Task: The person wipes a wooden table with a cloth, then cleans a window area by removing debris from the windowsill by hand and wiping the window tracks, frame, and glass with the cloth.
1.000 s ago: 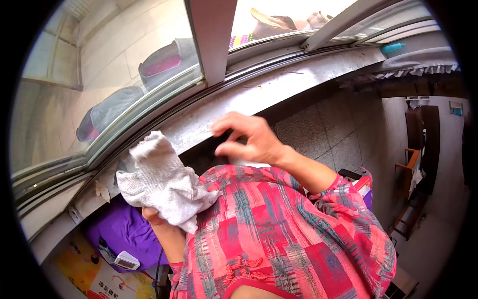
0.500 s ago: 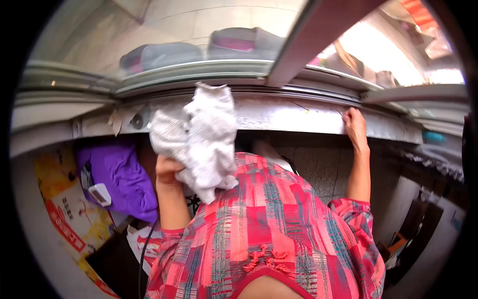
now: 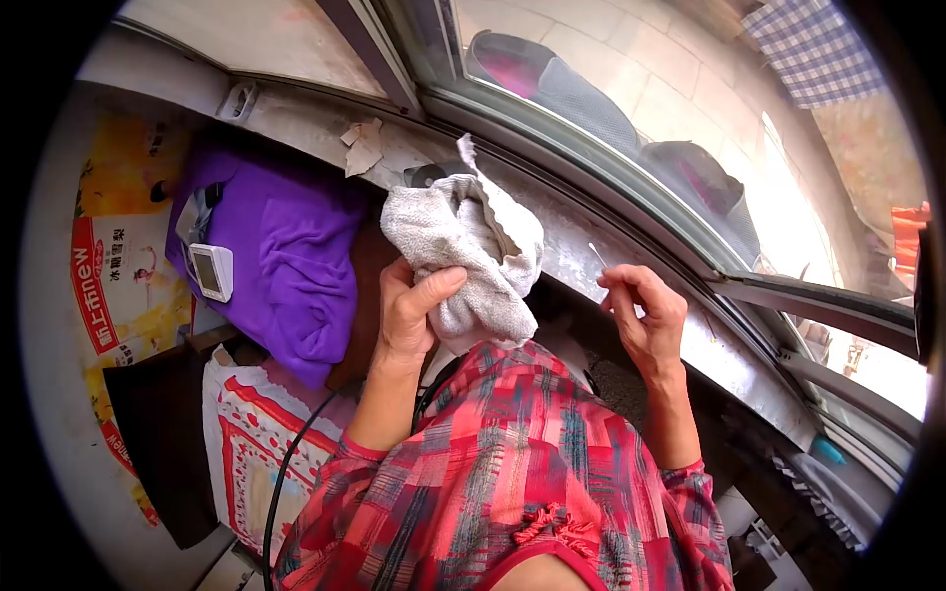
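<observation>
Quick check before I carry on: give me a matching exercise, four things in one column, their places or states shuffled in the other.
1. Pale cloth
2. White device
3. Torn scrap
4. Right hand

A. At the edge of the sill
B. Pinching a thin item
C. Held in the left hand
D. On the purple cloth

Pairs: 1-C, 2-D, 3-A, 4-B

We are seeing a white device (image 3: 210,273) lying on a purple cloth (image 3: 307,231), near a yellow-and-red printed panel (image 3: 123,261); a black cable (image 3: 284,468) is crossing a red-and-white patterned cloth (image 3: 246,443). Beyond the window glass (image 3: 680,103), we are noticing two grey shoes (image 3: 589,110) and a blue-and-white checked cloth (image 3: 813,54).
</observation>
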`<action>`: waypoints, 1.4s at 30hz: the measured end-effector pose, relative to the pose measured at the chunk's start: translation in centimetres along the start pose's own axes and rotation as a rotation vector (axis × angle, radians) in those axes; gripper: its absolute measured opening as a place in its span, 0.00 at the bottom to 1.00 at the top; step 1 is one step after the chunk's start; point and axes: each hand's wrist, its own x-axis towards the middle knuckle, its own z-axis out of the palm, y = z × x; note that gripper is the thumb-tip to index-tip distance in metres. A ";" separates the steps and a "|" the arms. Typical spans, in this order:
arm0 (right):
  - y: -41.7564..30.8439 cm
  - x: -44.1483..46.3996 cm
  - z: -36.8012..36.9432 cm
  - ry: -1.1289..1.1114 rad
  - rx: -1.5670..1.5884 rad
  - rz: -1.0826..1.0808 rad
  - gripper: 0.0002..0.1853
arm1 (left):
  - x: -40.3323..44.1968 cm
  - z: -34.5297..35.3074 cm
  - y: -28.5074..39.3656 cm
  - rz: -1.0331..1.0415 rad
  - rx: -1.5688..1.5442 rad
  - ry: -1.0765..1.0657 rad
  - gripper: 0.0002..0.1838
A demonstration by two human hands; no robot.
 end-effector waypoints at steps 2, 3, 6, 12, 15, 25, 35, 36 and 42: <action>-1.6 3.4 3.2 0.039 -0.007 -0.075 0.10 | 0.7 -2.4 0.6 -0.035 0.050 -0.014 0.20; -2.3 4.9 4.7 0.037 -0.037 -0.086 0.10 | 1.0 -3.4 1.3 -0.046 0.089 -0.070 0.20; -2.9 9.2 7.2 0.013 -0.218 -0.207 0.11 | 1.4 -6.5 2.2 -0.087 0.117 -0.161 0.21; -1.7 14.0 11.5 0.018 -0.446 -0.362 0.16 | 3.1 -8.5 2.5 -0.092 -0.057 -0.015 0.24; -2.1 15.4 12.8 -0.081 -0.508 -0.341 0.14 | 3.8 -9.7 2.5 -0.029 -0.125 0.069 0.23; -2.5 17.0 14.3 -0.257 -0.821 -0.384 0.09 | 5.0 -11.2 3.0 -0.072 -0.157 0.031 0.22; -3.1 16.9 15.1 -0.319 -1.003 -0.348 0.05 | 5.7 -12.0 3.1 -0.082 -0.152 -0.007 0.19; -3.3 16.8 14.8 -0.350 -1.055 -0.318 0.04 | 5.7 -12.1 3.0 -0.094 -0.148 -0.018 0.19; -2.3 15.8 13.5 -0.300 -1.069 -0.304 0.04 | 6.0 -11.7 2.9 -0.119 -0.173 -0.034 0.20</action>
